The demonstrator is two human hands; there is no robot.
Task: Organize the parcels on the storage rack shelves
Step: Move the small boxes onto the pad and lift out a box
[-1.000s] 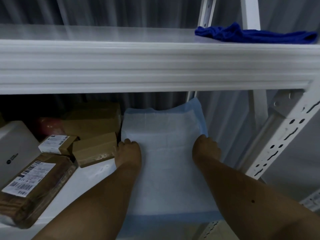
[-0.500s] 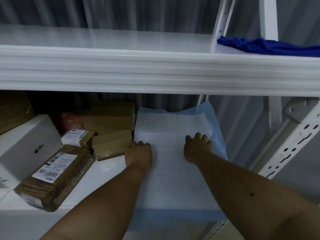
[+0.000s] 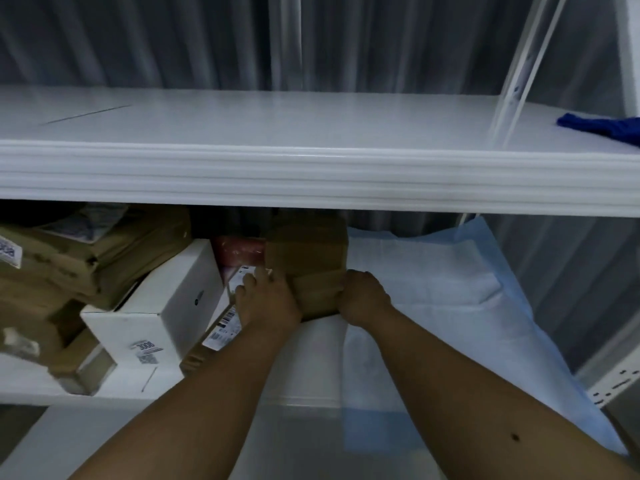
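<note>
On the lower shelf [image 3: 304, 362], a small brown cardboard box [image 3: 317, 294] sits between my hands. My left hand [image 3: 268, 301] grips its left side and my right hand [image 3: 362, 299] grips its right side. Behind it stands a larger brown box [image 3: 306, 249]. A white and blue absorbent pad [image 3: 443, 299] is spread over the shelf's right part, touching the small box's right edge. Under my left hand lie a small labelled parcel [image 3: 244, 277] and a flat brown parcel [image 3: 220, 332] with a barcode label.
A white box [image 3: 162, 317] lies tilted to the left, with a pile of brown parcels [image 3: 79, 261] further left and a red package [image 3: 239, 251] at the back. The upper shelf [image 3: 311, 168] overhangs closely. A blue cloth [image 3: 606, 128] rests on it at right. A rack upright [image 3: 620, 382] stands at right.
Both hands left the pad and moved left onto the small brown box, taking hold of its sides. The view has swung left, showing more parcels.
</note>
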